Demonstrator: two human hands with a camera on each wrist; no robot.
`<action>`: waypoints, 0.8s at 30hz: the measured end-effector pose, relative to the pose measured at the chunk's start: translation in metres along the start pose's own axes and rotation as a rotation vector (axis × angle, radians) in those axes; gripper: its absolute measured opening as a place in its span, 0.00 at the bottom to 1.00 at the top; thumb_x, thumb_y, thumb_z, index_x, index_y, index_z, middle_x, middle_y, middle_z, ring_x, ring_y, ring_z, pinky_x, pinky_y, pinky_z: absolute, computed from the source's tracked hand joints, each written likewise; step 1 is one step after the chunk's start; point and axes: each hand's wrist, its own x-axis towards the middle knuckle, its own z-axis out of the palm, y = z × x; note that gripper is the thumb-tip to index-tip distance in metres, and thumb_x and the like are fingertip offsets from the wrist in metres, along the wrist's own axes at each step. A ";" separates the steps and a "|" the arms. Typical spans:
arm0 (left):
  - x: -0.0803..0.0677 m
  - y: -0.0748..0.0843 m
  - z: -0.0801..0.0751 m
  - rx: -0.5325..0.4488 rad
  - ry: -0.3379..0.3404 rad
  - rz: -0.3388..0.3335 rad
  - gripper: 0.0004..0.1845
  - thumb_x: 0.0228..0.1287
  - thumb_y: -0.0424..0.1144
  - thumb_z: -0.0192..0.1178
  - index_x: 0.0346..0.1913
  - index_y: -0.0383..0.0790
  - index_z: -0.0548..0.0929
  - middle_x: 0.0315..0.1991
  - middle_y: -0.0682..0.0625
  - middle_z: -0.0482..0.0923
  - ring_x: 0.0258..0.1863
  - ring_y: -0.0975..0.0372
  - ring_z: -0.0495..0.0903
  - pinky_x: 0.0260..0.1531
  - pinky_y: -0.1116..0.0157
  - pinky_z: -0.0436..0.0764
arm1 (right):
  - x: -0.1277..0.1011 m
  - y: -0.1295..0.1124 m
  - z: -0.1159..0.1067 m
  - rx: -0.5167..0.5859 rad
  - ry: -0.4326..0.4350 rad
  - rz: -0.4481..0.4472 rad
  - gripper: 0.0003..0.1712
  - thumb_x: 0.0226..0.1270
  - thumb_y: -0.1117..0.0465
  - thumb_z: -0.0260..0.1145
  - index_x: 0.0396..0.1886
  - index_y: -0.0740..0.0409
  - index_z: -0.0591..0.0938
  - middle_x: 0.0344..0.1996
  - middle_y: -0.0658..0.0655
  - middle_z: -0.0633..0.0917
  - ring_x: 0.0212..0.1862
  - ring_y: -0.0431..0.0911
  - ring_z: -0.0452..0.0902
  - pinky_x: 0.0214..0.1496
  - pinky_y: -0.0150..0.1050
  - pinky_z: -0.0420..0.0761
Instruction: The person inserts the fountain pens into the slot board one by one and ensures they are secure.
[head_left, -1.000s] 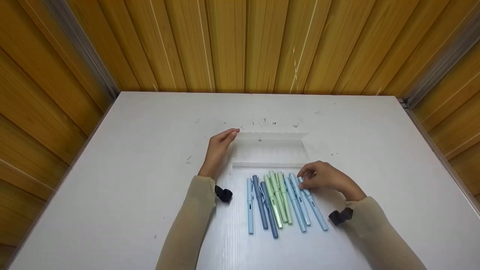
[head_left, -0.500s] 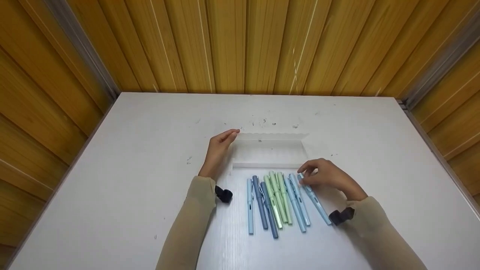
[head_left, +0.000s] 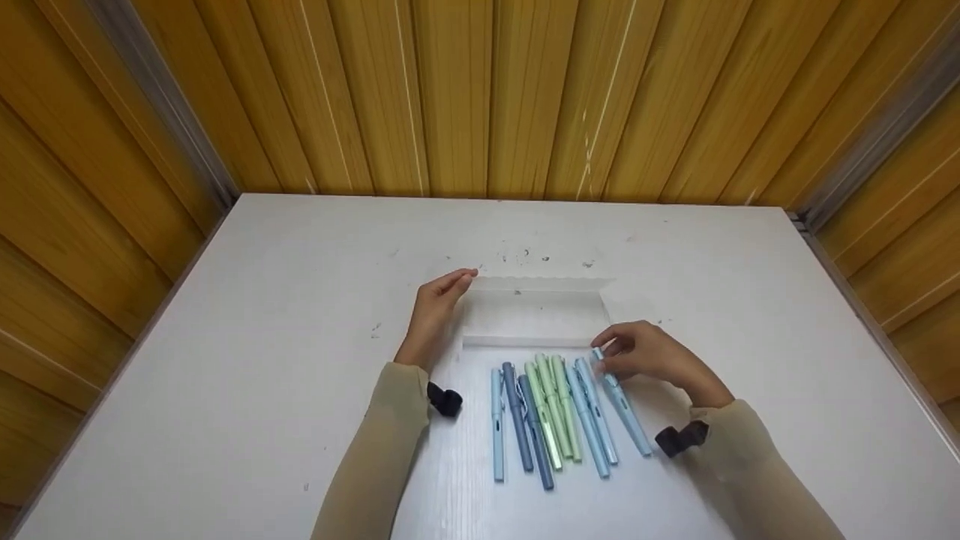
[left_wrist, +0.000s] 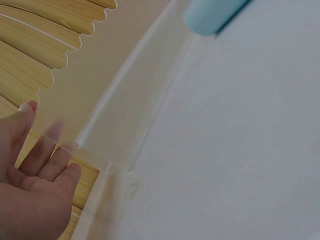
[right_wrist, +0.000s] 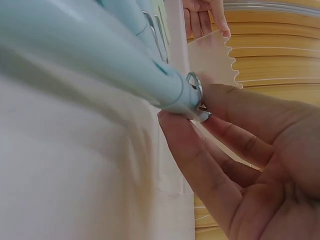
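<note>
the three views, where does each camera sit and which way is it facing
Head: above, looking forward and down at the table, pens, both sleeved arms.
Left wrist: low by the left hand, facing the clear box.
Right wrist: low by the right hand, facing the light blue pen it pinches.
Shared: both wrist views show the box's scalloped lid.

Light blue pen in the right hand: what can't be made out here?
- Light blue pen: in the right wrist view its barrel is blurred and cut off by the frame edge.
- Right hand: in the head view its fingers hide the pen's cap end.
- Clear plastic case: contents indiscernible through the haze.
</note>
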 end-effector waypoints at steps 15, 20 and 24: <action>-0.003 -0.008 -0.006 -0.001 0.005 0.006 0.18 0.68 0.49 0.58 0.54 0.46 0.83 0.58 0.52 0.79 0.65 0.59 0.72 0.68 0.59 0.68 | 0.001 -0.009 -0.006 -0.005 0.052 -0.007 0.25 0.59 0.59 0.71 0.56 0.62 0.79 0.45 0.61 0.84 0.38 0.46 0.83 0.45 0.40 0.84; -0.003 -0.008 -0.008 -0.015 -0.001 0.003 0.18 0.66 0.51 0.59 0.54 0.47 0.83 0.58 0.53 0.79 0.65 0.60 0.72 0.68 0.59 0.67 | 0.005 -0.016 -0.008 0.008 0.064 -0.017 0.27 0.60 0.59 0.70 0.58 0.63 0.78 0.45 0.62 0.84 0.38 0.46 0.83 0.47 0.41 0.84; -0.003 -0.007 -0.007 -0.030 0.002 0.006 0.17 0.66 0.50 0.59 0.53 0.47 0.84 0.58 0.53 0.80 0.65 0.60 0.71 0.68 0.59 0.66 | 0.006 -0.020 -0.012 0.039 0.072 -0.051 0.27 0.60 0.60 0.70 0.58 0.63 0.78 0.46 0.63 0.84 0.39 0.46 0.83 0.47 0.40 0.84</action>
